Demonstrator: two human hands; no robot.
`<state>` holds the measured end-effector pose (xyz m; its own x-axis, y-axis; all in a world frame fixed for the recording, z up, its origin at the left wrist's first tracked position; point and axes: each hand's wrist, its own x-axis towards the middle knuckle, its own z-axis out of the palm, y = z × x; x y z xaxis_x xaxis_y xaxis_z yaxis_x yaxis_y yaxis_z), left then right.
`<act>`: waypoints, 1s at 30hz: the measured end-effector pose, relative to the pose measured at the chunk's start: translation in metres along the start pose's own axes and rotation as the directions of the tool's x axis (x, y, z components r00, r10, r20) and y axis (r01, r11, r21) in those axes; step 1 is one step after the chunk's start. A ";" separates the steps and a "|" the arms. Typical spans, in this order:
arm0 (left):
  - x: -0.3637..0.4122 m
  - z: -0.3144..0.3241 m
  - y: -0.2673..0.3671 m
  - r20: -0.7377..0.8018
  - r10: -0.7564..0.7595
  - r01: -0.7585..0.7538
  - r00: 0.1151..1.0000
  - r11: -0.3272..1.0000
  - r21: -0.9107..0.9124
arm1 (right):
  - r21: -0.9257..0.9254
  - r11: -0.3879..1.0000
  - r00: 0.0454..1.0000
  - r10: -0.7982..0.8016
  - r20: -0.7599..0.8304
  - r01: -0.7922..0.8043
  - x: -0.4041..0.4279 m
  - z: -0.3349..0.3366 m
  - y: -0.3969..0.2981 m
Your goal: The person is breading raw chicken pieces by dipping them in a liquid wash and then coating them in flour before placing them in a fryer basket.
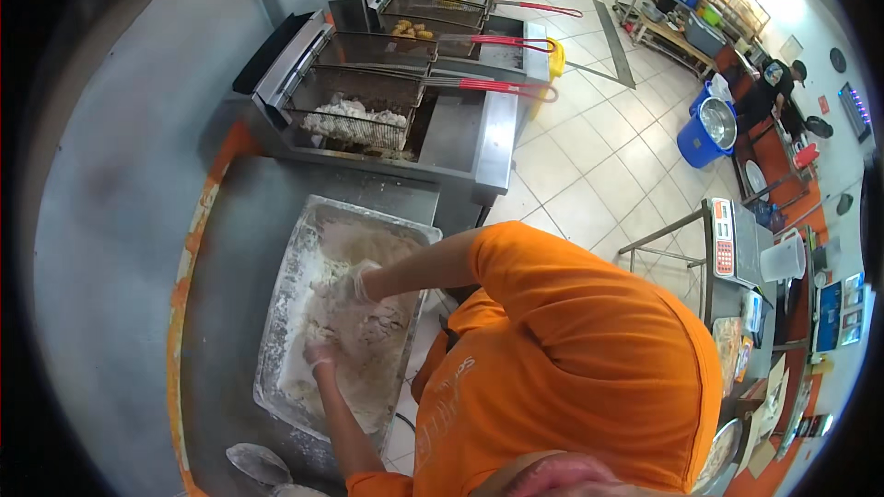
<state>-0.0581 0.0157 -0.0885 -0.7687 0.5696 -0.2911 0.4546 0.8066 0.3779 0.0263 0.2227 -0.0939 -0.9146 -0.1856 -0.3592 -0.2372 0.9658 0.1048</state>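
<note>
A large metal tub (280,331) of white flour (345,373) stands on the steel counter. Both my hands wear thin clear gloves dusted with flour. My right hand (352,283) reaches into the upper middle of the tub, its fingers hidden in the flour. Lower and to the left in the picture, my left hand (319,351) is at a floury clump, its fingers blurred against the flour. Between and right of the hands lie floury battered pieces (383,321). Whether either hand grips anything, I cannot tell.
Beyond the tub are deep fryers with wire baskets; one basket (373,132) holds white coated pieces, another golden food (412,30). Red basket handles (494,86) jut right. A floury scoop-like thing (259,464) lies below the tub. A scale (742,241), blue bins (704,141) and a co-worker (770,90) are at right.
</note>
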 end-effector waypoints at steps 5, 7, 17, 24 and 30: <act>-0.007 0.011 -0.012 0.003 0.139 -0.139 0.990 0.990 0.000 | 0.367 0.930 0.980 0.048 -0.193 0.026 0.000 0.014 -0.016; -0.025 -0.016 0.031 0.000 0.070 -0.070 0.998 0.997 -0.040 | 0.432 0.902 0.982 0.065 -0.176 0.018 0.003 0.012 -0.007; -0.030 -0.041 0.030 -0.192 0.075 -0.132 0.978 0.943 -0.306 | -0.209 0.968 0.990 -0.144 -0.007 0.139 -0.015 -0.053 0.041; -0.033 -0.048 0.042 -0.135 0.072 -0.135 0.988 0.828 -0.544 | 0.114 0.908 0.871 -0.342 -0.352 0.403 -0.029 -0.077 0.033; -0.029 -0.037 0.061 -0.092 -0.066 0.012 0.994 0.870 -0.492 | 0.852 -0.458 0.960 0.011 -0.280 0.254 -0.015 -0.041 -0.008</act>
<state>-0.0246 0.0427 -0.0241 -0.8350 0.4983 -0.2333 0.1648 0.6310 0.7581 0.0288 0.2107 -0.0511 -0.9722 -0.2186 -0.0838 0.1555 -0.3356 -0.9291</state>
